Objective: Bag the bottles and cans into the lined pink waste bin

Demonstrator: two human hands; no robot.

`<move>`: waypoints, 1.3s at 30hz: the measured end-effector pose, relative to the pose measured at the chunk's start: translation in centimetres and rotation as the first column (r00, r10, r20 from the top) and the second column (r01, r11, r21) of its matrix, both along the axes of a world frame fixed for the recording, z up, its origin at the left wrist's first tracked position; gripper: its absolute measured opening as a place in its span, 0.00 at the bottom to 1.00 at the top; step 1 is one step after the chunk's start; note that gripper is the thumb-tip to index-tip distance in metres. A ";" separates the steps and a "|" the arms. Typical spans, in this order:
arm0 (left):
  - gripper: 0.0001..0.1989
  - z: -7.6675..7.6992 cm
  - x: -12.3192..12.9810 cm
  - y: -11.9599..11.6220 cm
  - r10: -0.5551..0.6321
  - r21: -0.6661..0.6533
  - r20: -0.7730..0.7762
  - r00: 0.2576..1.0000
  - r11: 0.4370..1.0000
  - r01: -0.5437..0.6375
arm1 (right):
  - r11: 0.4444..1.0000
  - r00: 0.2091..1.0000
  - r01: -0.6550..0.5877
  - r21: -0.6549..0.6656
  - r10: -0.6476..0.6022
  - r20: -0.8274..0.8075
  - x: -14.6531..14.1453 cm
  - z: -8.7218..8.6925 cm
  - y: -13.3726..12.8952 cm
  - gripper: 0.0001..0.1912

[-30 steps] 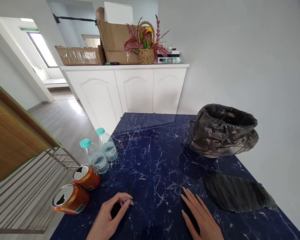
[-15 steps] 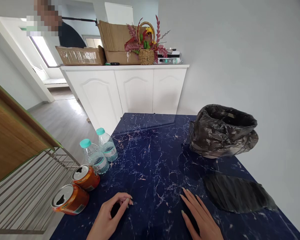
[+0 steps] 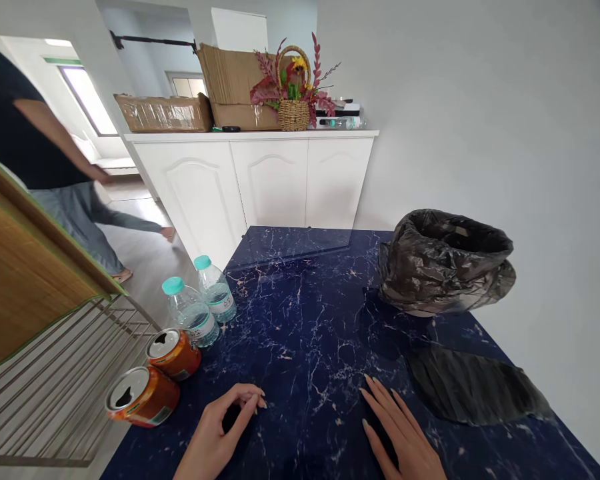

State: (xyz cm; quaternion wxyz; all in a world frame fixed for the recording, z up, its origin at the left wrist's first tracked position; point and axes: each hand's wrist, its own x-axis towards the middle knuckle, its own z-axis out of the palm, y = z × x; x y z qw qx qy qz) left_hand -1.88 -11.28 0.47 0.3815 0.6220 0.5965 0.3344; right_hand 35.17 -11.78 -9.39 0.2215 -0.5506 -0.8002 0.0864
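My left hand (image 3: 222, 430) rests on the dark blue marbled table (image 3: 300, 320), its fingers curled in towards the thumb and nothing in them. Flat on the same surface lies my right hand (image 3: 403, 433), open, fingers stretched out. To the left of my left hand stand two opened orange cans (image 3: 147, 403), (image 3: 180, 360). Behind the cans are two clear water bottles (image 3: 193, 313), (image 3: 216, 293) with turquoise caps. A folded black plastic bag (image 3: 480, 387) lies right of my right hand. Beyond it stands a container lined with a black bag (image 3: 443, 273), its mouth open upwards.
A metal rack (image 3: 65, 393) with a brown panel (image 3: 25, 260) borders the table's left side. White cabinets (image 3: 275, 177) behind carry cardboard boxes (image 3: 163, 113) and a flower basket (image 3: 294, 115). Another person (image 3: 45, 140) walks at the far left.
The other person has moved from behind the cabinets to the left, into the open floor area. Both my hands and the things on the table stay where they were.
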 end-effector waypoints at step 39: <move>0.18 0.4 0.2 -0.3 -0.005 0.080 0.009 1.000 0.997 0.004 | 0.757 0.928 0.360 0.545 -0.230 -0.293 6.9 18.7 10.4 0.16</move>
